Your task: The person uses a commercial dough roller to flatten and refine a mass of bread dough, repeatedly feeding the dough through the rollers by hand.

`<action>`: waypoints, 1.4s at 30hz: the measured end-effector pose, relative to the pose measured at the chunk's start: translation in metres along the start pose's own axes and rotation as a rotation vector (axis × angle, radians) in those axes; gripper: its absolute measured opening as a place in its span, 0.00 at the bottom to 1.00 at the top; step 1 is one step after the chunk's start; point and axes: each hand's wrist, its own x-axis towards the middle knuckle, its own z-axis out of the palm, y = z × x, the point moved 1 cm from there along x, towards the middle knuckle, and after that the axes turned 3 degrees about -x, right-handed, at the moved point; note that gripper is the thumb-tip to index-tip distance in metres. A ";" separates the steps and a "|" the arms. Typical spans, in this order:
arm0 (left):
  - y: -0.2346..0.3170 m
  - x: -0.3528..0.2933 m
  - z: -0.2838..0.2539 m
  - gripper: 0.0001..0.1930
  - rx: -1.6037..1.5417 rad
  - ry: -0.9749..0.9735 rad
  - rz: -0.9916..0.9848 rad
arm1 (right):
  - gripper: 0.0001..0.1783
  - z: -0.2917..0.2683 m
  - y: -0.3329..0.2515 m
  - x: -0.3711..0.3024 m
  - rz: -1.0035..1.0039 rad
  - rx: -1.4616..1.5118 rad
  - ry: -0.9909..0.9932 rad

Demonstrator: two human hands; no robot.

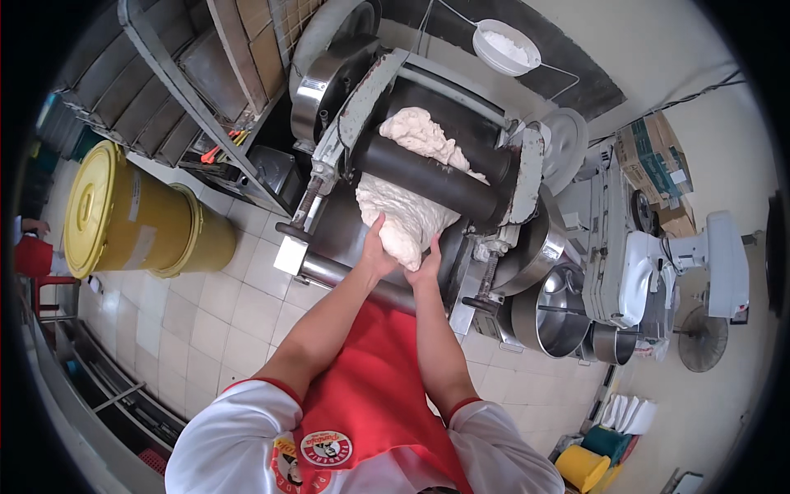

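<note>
Where dough [401, 216] hangs below roller [429, 178], both hands (left [376, 253], right [427, 265]) cup its lower end.

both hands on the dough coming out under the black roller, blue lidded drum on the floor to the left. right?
Not quite: the lidded drum on the floor to the left is yellow, not blue, as the head view shows. The rest holds: the left hand and right hand are both on the dough coming out under the black roller.
</note>
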 end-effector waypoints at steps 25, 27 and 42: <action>0.046 -0.163 -0.192 0.25 0.947 0.700 0.113 | 0.26 -0.045 -0.015 0.006 -0.640 -1.870 0.301; 0.039 -0.165 -0.203 0.26 0.884 0.694 0.226 | 0.27 -0.056 -0.016 0.100 -0.628 -1.868 0.269; 0.019 -0.164 -0.212 0.32 0.688 0.721 0.259 | 0.35 -0.103 -0.087 0.400 -0.695 -2.068 0.078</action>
